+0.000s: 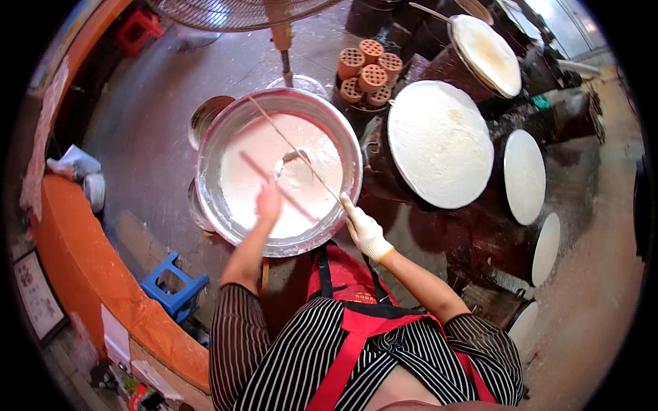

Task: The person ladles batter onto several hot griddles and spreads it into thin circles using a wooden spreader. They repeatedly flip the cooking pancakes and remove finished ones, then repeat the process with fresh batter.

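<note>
A large metal basin (205,210) holds pale, creamy batter (241,169). My left hand (269,201), bare and blurred by motion, is above the batter at the white handle end of a ladle or scoop (279,167), its fingers seemingly closed around it. A thin wooden stick (288,138) slants across the basin from its far rim to the near right side. My right hand (366,231), in a white knitted glove, grips the stick's lower end by the basin's right rim. A large round griddle (440,144) covered with a white layer lies right of the basin.
Perforated clay-coloured fuel briquettes (372,77) stand beyond the basin, under a fan (241,13). Another coated griddle (488,54) is at the upper right, with several pale round discs (524,177) down the right side. A blue plastic stool (175,287) and an orange-covered counter (87,246) are at left.
</note>
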